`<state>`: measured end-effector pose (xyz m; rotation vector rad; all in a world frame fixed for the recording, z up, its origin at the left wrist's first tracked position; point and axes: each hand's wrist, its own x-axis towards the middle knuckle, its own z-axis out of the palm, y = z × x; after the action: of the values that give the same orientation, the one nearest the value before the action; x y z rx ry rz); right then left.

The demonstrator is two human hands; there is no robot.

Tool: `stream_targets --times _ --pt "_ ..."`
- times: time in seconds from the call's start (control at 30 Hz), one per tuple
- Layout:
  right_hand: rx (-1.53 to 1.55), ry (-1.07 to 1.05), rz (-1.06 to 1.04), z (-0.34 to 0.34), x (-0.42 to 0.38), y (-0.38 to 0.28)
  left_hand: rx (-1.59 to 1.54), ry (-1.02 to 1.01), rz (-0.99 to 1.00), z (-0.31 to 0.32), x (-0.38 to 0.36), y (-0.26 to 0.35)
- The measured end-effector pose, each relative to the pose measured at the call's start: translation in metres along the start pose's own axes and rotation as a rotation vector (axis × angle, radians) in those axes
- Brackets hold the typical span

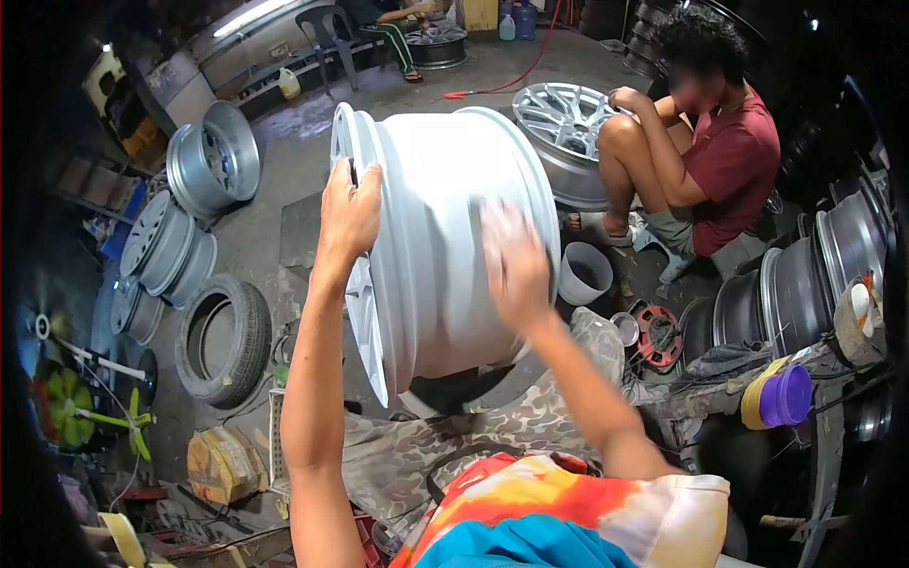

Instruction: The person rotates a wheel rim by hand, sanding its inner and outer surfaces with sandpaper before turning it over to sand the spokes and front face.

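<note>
A silver-grey car wheel rim (445, 246) stands on its edge in front of me, its spoked face turned to the left. My left hand (349, 213) is closed over the rim's left lip, thumb up. Against the smooth barrel lies my right hand (516, 270), smeared by motion. A small dark edge shows by its fingertips, but I cannot make out what it is. Beneath the rim is a dark round support, mostly hidden, between my camouflage-clad legs (559, 379).
At right a person in a red shirt (734, 156) sits by another spoked rim (568, 118). A white bucket (585, 273) stands near my right arm. Leftward are stacked rims (166, 251), a tyre (224, 341) and a green fan (71, 407). More rims (795, 284) line the right side.
</note>
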<state>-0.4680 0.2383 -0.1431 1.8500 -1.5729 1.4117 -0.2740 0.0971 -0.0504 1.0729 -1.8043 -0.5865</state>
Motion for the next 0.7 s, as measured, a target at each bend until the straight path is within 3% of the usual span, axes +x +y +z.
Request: stream_targets --times 0.03,0.07,0.1,0.17,0.27,0.33,0.4,0.47,0.53,0.6,0.7 --pt "0.057 0.033 -0.013 0.016 0.042 0.020 -0.039 -0.026 -0.054 -0.005 -0.001 0.010" --pt "0.067 -0.067 0.094 0.029 0.078 0.038 -0.037 -0.032 -0.053 -0.005 -0.001 0.011" --pt "0.025 -0.365 0.260 0.025 0.125 0.042 -0.077 -0.039 -0.064 -0.004 0.001 0.009" --pt "0.110 -0.232 0.156 0.088 0.164 0.105 -0.132 -0.042 -0.066 -0.001 0.003 0.004" --pt "0.017 -0.298 0.316 0.091 0.176 0.086 -0.114 -0.046 -0.056 -0.004 0.000 0.008" --pt "0.129 -0.409 0.400 0.050 0.141 0.033 -0.152 -0.063 -0.058 -0.006 -0.003 0.010" --pt "0.008 -0.028 -0.102 0.036 0.050 0.001 -0.162 -0.056 -0.027 -0.008 -0.008 0.011" --pt "0.086 -0.043 -0.031 0.002 -0.044 -0.041 -0.192 -0.046 -0.039 -0.004 -0.007 0.012" --pt "-0.031 -0.153 0.036 -0.010 -0.135 -0.035 -0.122 -0.011 0.035 0.000 -0.003 -0.003" --pt "-0.166 -0.189 0.084 -0.030 -0.143 -0.020 -0.087 -0.015 0.001 -0.002 -0.004 0.004" --pt "-0.201 -0.057 0.110 -0.032 -0.059 0.012 -0.109 -0.055 -0.091 0.003 -0.001 0.011"
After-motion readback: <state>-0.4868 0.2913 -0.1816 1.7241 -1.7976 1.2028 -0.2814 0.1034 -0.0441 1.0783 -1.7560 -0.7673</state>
